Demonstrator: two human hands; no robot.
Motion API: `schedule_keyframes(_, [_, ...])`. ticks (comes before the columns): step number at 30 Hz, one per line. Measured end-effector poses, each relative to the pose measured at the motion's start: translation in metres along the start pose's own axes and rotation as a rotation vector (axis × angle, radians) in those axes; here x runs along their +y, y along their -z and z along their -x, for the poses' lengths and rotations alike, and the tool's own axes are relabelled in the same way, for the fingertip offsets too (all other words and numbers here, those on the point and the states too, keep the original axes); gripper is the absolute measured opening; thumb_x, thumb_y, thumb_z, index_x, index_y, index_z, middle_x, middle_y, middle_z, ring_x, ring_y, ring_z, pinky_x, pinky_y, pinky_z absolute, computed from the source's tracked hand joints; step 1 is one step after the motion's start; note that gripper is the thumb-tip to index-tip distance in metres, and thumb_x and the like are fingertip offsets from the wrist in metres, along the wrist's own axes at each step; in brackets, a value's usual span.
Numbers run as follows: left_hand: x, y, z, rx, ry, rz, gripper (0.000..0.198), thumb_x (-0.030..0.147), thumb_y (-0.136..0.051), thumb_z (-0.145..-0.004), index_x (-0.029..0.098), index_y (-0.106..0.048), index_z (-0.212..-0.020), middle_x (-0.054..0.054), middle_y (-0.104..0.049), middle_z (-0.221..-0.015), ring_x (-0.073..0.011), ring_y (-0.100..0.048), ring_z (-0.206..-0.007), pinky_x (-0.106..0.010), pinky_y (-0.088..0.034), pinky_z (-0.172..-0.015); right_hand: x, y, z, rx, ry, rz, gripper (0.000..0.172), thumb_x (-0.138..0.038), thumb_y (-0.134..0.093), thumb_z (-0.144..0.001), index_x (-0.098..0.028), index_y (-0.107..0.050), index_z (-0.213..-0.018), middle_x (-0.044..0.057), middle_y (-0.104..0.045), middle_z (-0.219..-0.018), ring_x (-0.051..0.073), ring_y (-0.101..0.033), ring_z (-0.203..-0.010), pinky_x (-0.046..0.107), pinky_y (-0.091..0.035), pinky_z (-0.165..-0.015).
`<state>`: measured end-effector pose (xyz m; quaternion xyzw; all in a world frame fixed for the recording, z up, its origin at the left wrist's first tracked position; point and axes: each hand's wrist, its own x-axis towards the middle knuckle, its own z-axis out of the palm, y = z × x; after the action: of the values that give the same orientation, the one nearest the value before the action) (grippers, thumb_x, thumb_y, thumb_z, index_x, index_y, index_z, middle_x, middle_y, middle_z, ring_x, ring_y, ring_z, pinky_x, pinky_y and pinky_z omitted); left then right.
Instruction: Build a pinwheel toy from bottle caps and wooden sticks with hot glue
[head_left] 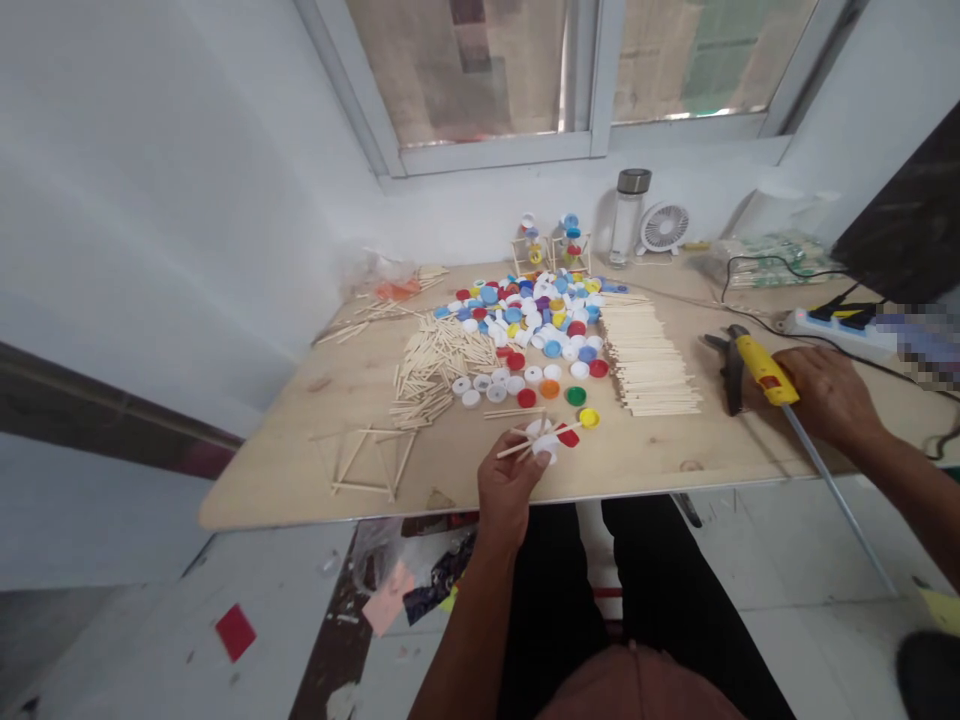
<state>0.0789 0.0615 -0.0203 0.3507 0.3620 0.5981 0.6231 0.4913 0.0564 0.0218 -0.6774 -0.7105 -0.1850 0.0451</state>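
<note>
In the head view, the glue gun (pixel 766 372) at three o'clock hides most of the right hand's (pixel 821 395) fingers, and we can't make out whether the yellow cap (pixel 589 418) joins the stick beside it. The right forearm runs off the frame at four o'clock. We see smooth, round plastic caps (pixel 517 310) heaped at twelve, and thin wooden sticks (pixel 652 365) near three. At six, our left hand (pixel 511 485) pinches a white cap piece (pixel 541 440) with sticks across it; we cannot tell whether the right grips the gun.
</note>
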Motion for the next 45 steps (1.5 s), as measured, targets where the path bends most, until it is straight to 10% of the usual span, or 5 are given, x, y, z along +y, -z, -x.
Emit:
schedule_keyframes(13, [-0.004, 0.006, -0.002, -0.017, 0.001, 0.028, 0.026, 0.025, -0.080, -0.062, 0.018, -0.065, -0.082, -0.004, -0.070, -0.101, -0.0201, -0.064, -0.096, -0.032, -0.047, -0.086, 0.028, -0.019, -0.025, -0.176, 0.023, 0.030, 0.037, -0.047, -0.067, -0.074, -0.015, -0.064, -0.091, 0.017, -0.068, -0.095, 0.027, -0.057, -0.091, 0.035, -0.036, -0.075])
schedule_keyframes(21, [-0.001, 0.004, -0.001, 0.004, 0.008, 0.054, 0.025, 0.025, -0.081, -0.062, 0.018, -0.064, -0.078, -0.002, -0.070, -0.097, -0.0148, -0.063, -0.089, -0.025, -0.048, -0.081, 0.037, -0.011, -0.003, -0.041, 0.025, -0.031, 0.061, -0.064, -0.070, -0.062, -0.018, -0.069, -0.102, 0.019, -0.065, -0.113, 0.034, -0.057, -0.101, 0.043, -0.036, -0.070])
schedule_keyframes(28, [-0.001, 0.004, -0.002, 0.013, 0.010, 0.021, 0.028, 0.029, -0.081, -0.061, 0.017, -0.066, -0.081, -0.004, -0.071, -0.096, -0.0189, -0.064, -0.093, -0.029, -0.048, -0.083, -0.065, 0.037, 0.007, 0.218, 0.181, -0.241, 0.024, -0.034, -0.053, -0.087, -0.017, -0.064, -0.099, 0.016, -0.069, -0.100, 0.028, -0.063, -0.093, 0.042, -0.047, -0.080])
schedule_keyframes(35, [0.000, 0.003, -0.001, 0.023, 0.001, 0.044, 0.029, 0.029, -0.082, -0.060, 0.017, -0.065, -0.081, -0.004, -0.072, -0.091, -0.0190, -0.066, -0.088, -0.029, -0.050, -0.078, -0.184, 0.039, -0.008, -0.038, 0.186, -0.533, 0.029, -0.033, -0.045, -0.091, -0.021, -0.059, -0.114, 0.008, -0.066, -0.110, 0.021, -0.066, -0.093, 0.032, -0.052, -0.072])
schedule_keyframes(45, [0.002, 0.001, 0.000, 0.023, 0.022, 0.072, 0.032, 0.028, -0.081, -0.059, 0.017, -0.067, -0.086, -0.006, -0.073, -0.094, -0.0194, -0.068, -0.085, -0.030, -0.051, -0.075, -0.232, 0.042, -0.032, -0.280, 0.033, -0.279, 0.030, -0.040, -0.049, -0.088, -0.021, -0.058, -0.108, 0.007, -0.063, -0.105, 0.023, -0.065, -0.082, 0.027, -0.040, -0.052])
